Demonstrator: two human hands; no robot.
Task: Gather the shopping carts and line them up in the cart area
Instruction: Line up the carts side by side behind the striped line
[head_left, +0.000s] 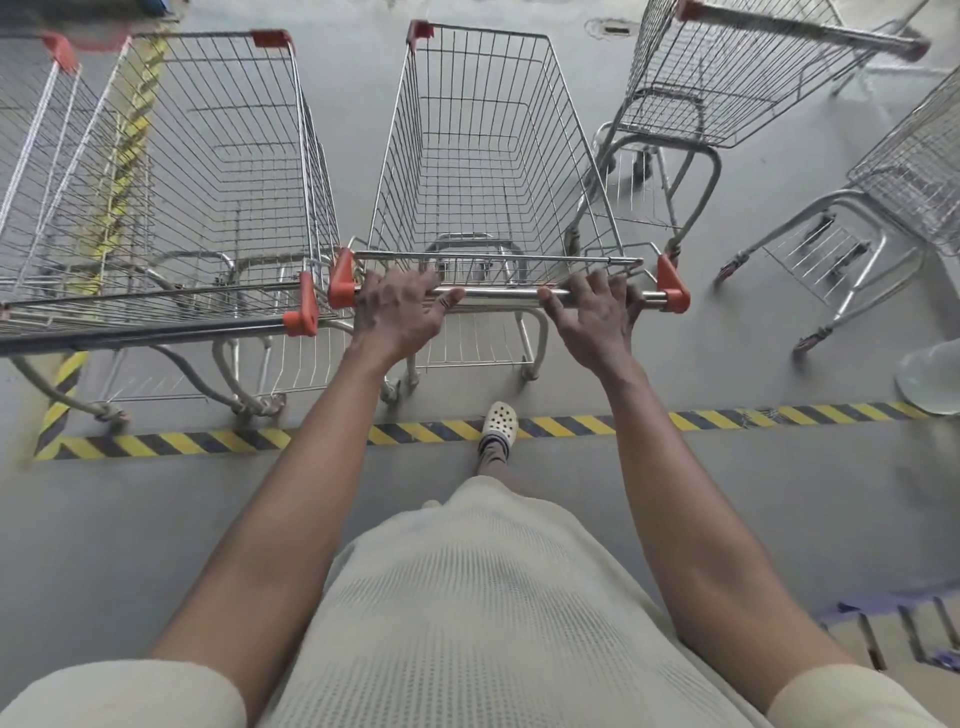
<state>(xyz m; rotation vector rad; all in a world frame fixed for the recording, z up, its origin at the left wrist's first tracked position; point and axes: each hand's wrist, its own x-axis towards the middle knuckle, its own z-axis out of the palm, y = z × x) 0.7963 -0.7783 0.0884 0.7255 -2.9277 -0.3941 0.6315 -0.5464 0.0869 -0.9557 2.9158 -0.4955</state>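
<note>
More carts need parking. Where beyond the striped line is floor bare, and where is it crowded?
Bare floor: right of the held cart, bordered by the striped tape and two stray carts. Crowded left: the neighbouring cart nearly touches it.

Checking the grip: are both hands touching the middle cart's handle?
Touching. The head view shows the left hand and right hand each wrapped over the handle, fingers across it.

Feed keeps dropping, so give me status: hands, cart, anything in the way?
Gripping the handle bar: left hand, right hand. The middle cart sits past the striped tape, beside the parked cart. Two angled carts close on its right.
</note>
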